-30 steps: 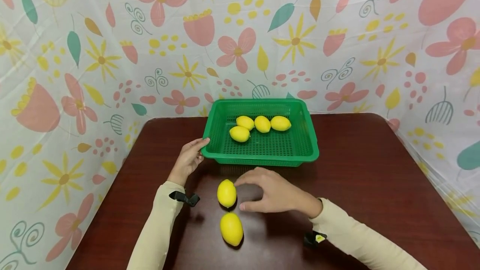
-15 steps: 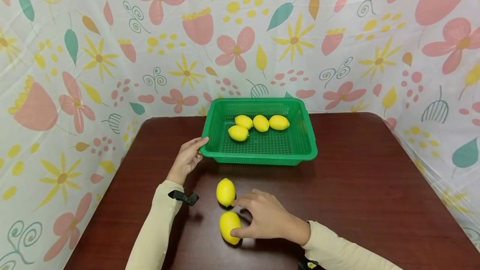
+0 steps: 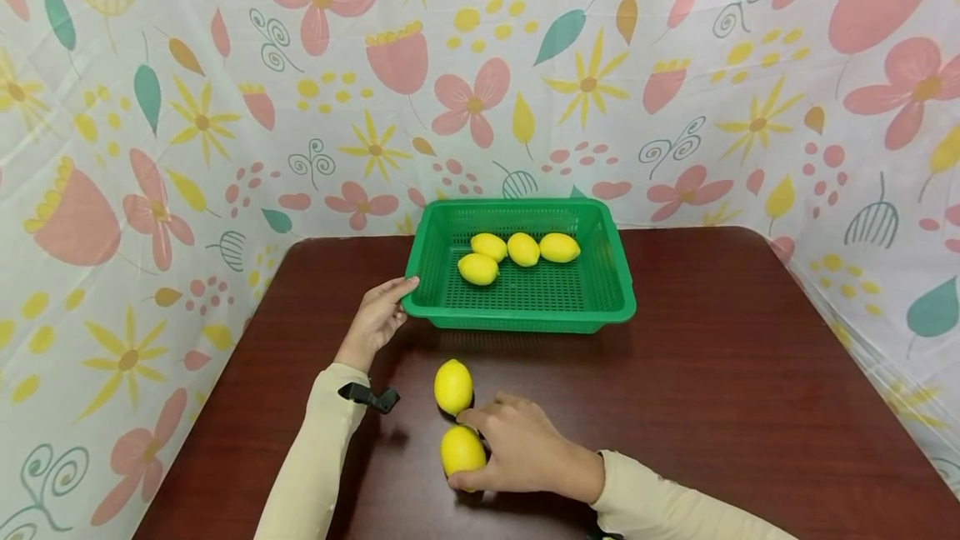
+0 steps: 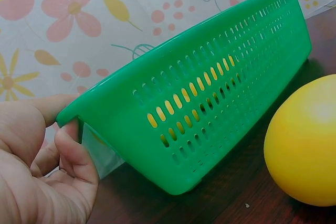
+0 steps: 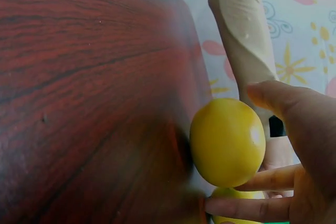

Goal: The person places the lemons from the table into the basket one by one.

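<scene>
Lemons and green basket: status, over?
Left hand gripping green basket. Right hand around nearer lemon. Farther lemon between that and basket, possibly in the way.

No text, brand, number or sign could be read on the green basket (image 3: 517, 317), the lemons (image 3: 453, 387) in front of it, or the flowered cloth (image 3: 480, 23) behind it.

Yellow lemons (image 3: 453, 387), green basket (image 3: 517, 316), flowered white backdrop (image 3: 480, 98)

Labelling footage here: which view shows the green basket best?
The head view, which shows the green basket from above with four lemons inside. The left wrist shows its slotted outside and the left hand gripping its rim; the right wrist, just a green sliver.
</scene>
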{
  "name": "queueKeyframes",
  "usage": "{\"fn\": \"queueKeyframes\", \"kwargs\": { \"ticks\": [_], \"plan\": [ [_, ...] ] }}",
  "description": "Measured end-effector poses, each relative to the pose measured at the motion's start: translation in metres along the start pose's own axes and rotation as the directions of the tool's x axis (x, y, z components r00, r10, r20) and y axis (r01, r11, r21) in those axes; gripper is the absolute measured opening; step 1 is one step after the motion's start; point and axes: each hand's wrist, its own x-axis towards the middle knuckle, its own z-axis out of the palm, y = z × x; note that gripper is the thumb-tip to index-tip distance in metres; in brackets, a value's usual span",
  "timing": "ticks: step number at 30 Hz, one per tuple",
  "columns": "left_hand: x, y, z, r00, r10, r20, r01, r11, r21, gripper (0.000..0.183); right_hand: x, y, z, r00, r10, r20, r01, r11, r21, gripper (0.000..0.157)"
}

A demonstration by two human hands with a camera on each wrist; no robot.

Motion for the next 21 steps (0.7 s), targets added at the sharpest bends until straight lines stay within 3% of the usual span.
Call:
{"fn": "queueKeyframes", "kwargs": {
  "ticks": [10,21],
  "plan": [
    [-0.0006,0.0003,0.0001,1.000,0.014,0.002,-0.014,0.999,0.034,0.058,0.0017,-0.0026,-0.0006,0.992,0.045,0.121,-0.055,0.995,0.083,0.061],
    [-0.0021,0.0020,0.0011,1.000,-0.004,-0.011,0.004,1.000,0.017,0.052,-0.0031,0.0047,-0.0075,0.997,0.002,0.080,-0.016,0.986,0.166,0.057]
  ]
}}
